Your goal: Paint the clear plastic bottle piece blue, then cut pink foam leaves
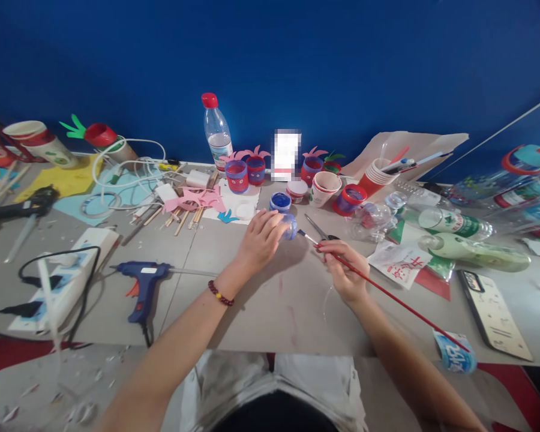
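Note:
My left hand (260, 239) is closed around a small rounded clear plastic piece (290, 228) tinted blue, like the end of a cut bottle; my fingers hide part of it. Between the fingertips of my right hand (345, 271) is a paintbrush (387, 290) with a long red handle. Its dark bristles point left, a little apart from the plastic piece. Just behind my left hand stands an uncapped jar of blue paint (280, 202). A pair of scissors (319, 227) lies beyond the brush tip.
A blue glue gun (144, 282) and a white power strip (67, 279) lie to the left. Several painted cups, including a purple-red one (237, 176), stand at the back near a red-capped bottle (217, 135). Plastic bottles (454, 222) and a phone (494, 315) are on the right.

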`<state>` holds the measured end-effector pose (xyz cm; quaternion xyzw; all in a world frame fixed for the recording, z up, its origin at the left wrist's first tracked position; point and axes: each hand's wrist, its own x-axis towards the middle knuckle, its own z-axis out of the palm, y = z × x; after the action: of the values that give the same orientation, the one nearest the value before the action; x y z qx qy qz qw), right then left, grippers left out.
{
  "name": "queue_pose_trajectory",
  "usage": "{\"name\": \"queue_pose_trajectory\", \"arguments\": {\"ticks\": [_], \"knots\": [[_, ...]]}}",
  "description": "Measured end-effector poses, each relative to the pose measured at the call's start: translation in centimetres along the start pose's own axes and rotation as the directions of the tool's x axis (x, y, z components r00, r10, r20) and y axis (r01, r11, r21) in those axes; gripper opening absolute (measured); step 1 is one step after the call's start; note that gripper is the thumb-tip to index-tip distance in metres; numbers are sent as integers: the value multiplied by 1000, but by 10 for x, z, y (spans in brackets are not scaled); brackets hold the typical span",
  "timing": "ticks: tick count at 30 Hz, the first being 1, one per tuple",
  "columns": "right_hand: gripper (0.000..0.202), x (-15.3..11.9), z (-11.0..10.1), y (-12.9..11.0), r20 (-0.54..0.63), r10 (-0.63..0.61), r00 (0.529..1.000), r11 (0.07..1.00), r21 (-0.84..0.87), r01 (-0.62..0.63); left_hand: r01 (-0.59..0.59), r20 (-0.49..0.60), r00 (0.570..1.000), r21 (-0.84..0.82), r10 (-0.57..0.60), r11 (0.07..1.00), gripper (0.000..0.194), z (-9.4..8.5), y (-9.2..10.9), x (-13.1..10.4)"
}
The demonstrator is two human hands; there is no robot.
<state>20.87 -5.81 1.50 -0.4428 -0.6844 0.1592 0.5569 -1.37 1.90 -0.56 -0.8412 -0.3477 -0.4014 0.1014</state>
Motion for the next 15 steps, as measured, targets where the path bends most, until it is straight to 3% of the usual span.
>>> {"name": "queue_pose_trajectory", "arguments": {"ticks": [6,15], "knots": [[17,-1,2,1,52,47,997,999,13,-48,-23,9,1000,-33,24,999,37,0,2,-1],[15,-3,-1,9,24,110,994,988,107,-112,58,-6,998,-194,-60,979,39,-2,-1,4]]}}
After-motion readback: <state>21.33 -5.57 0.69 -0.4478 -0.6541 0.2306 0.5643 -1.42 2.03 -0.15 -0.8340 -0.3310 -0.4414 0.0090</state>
